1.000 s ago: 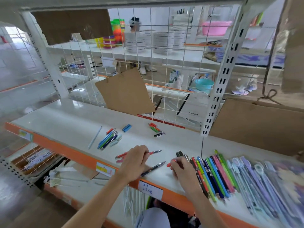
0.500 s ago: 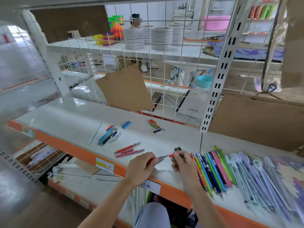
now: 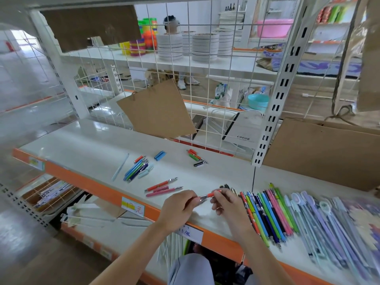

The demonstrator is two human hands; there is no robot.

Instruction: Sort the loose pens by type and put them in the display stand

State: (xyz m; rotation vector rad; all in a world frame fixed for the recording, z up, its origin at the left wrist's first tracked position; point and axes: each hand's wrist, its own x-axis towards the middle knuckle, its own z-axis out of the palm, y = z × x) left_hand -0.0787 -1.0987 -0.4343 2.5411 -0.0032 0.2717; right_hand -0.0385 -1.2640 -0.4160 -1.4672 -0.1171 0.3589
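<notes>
Left hand (image 3: 178,208) and right hand (image 3: 227,204) pinching opposite ends of slim red-barrelled pen with silver tip (image 3: 209,195), just above white shelf (image 3: 92,149). Beside sorted row of coloured pens (image 3: 267,214).

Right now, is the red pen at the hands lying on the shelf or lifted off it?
Lifted. The red pen is held between left hand and right hand, above the shelf.

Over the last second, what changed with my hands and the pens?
The left hand lifted a silver-tipped pen off the white shelf, and both hands now hold a red-and-silver pen, the right hand at its red end. The two red pens stayed put.
</notes>
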